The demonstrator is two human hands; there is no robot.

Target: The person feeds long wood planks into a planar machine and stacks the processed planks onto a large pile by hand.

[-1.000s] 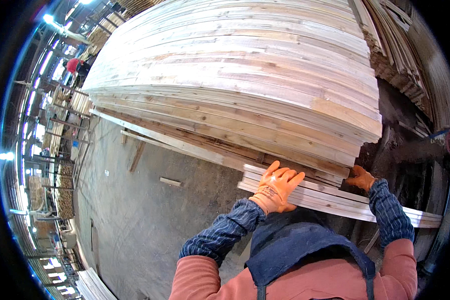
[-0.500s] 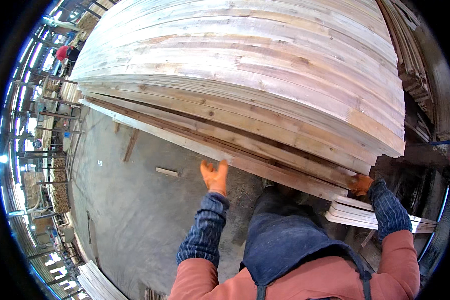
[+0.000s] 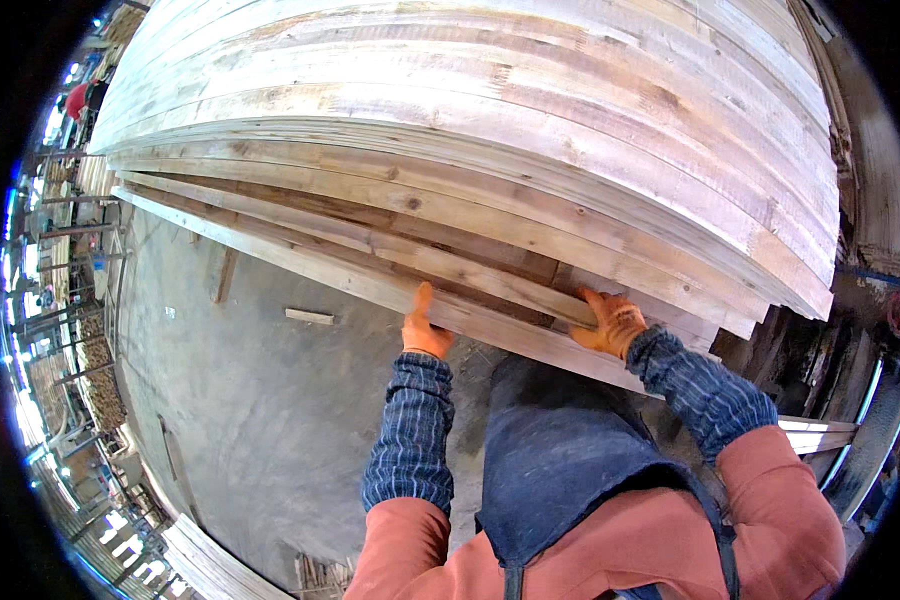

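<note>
A tall stack of long pale wooden boards [image 3: 490,130] fills the upper view. My left hand [image 3: 425,328], in an orange glove, presses against the edge of a lower board [image 3: 300,262] that juts out of the stack. My right hand [image 3: 610,322], also in an orange glove, grips the edge of the same layer of boards further right, fingers curled over the wood. Blue striped sleeve covers run up both forearms.
A grey concrete floor [image 3: 240,400] lies below, with a short wood offcut [image 3: 310,316] and a longer strip [image 3: 224,276] on it. More boards [image 3: 815,430] lie low at the right. Timber piles [image 3: 100,370] and a distant person in red [image 3: 76,98] stand at the left.
My left hand rose from the low boards at the right to the stack's lower edge. My right hand shifted left along the stack, and the view moved closer.
</note>
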